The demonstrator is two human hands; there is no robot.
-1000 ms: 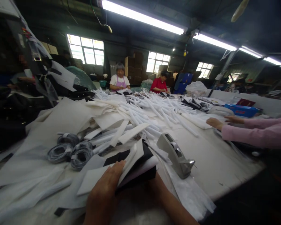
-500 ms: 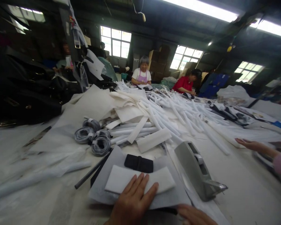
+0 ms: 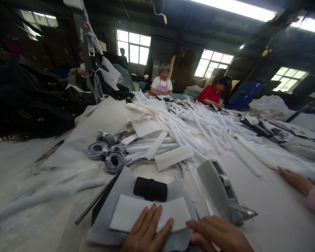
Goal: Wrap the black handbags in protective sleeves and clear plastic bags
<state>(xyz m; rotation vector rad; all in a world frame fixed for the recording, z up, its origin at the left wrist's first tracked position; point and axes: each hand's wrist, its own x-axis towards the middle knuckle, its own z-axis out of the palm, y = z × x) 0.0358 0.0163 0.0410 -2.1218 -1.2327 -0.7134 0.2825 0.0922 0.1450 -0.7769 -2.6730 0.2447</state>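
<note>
My left hand [image 3: 148,229] lies flat, fingers stretched, on a folded white foam strip [image 3: 128,213]. That strip rests on a thin white sheet [image 3: 120,185] with a black object beneath it, its dark edge [image 3: 102,203] showing at the left. Just above the strip is a black rectangular piece [image 3: 150,189] with a band round its middle. My right hand [image 3: 217,231] is at the sheet's right edge, by the strip's end, with thumb and bent fingers closed on the sheet's edge; the fingertips are partly hidden.
A grey tape dispenser [image 3: 215,185] stands right of the sheet. Coiled grey bundles [image 3: 114,161] lie to the left, with white foam tubes [image 3: 189,140] and white sheets [image 3: 107,115] heaped behind. A co-worker's hand [image 3: 295,179] reaches in at right. Other people sit across the table.
My right hand has come up from the lower edge to the sheet's right edge. The sheet, strip and black piece have shifted slightly left and down in view, my left hand still on the strip.
</note>
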